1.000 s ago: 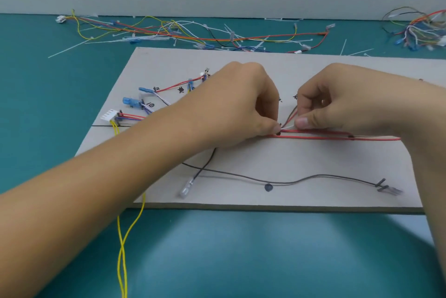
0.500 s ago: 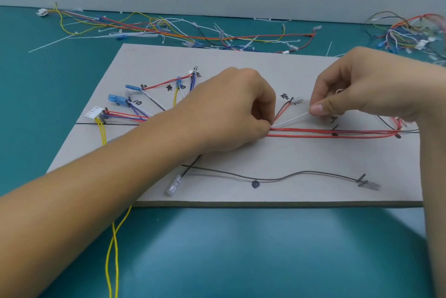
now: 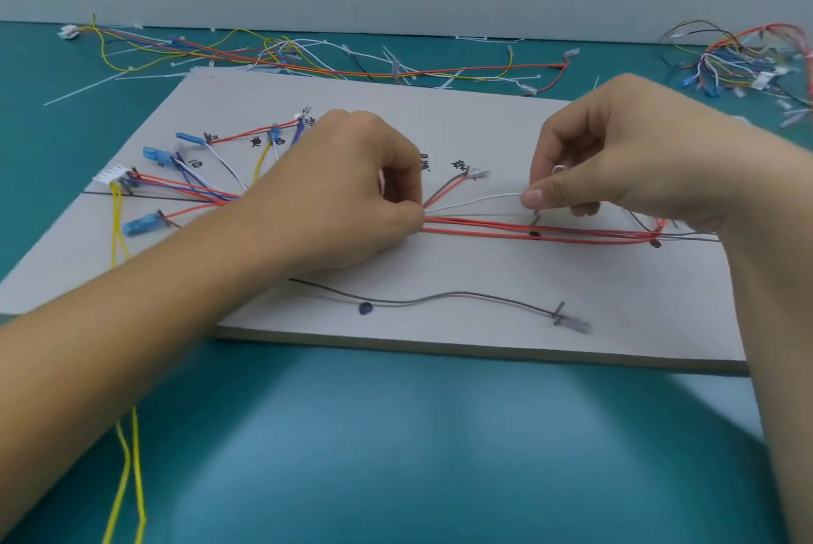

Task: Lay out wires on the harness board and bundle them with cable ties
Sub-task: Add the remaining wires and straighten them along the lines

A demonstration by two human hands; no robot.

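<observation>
Parallel red wires, white cable tie (bowed)

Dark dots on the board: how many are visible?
3 dots: one beside the grey wire, one on the red wires, one at their right end. The left hand and right hand may hide more.

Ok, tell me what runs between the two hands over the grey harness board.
Head view: a thin white strand spans from left hand to right hand, with red wires just below.
</observation>
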